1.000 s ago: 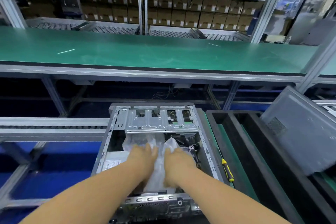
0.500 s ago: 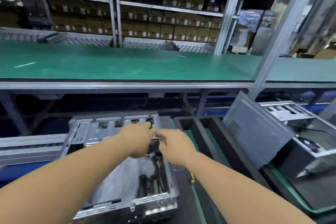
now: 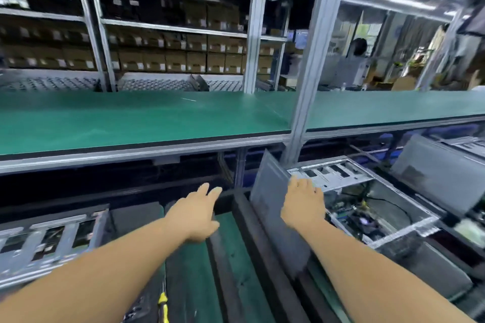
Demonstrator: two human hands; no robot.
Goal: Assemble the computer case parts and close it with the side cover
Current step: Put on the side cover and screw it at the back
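Left hand (image 3: 195,214) hangs open, holding nothing; right hand (image 3: 301,204) lies flat-fingered against the leaning side cover (image 3: 267,191), beside an open computer case (image 3: 367,207) holding boards and cables.

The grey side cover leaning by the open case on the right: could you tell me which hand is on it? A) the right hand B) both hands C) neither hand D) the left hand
A: the right hand rests on the side cover's top edge, while the left hand hovers open beside it.

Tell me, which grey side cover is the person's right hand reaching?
The near side cover, leaning beside the open case; the other cover stands far right, beyond reach.
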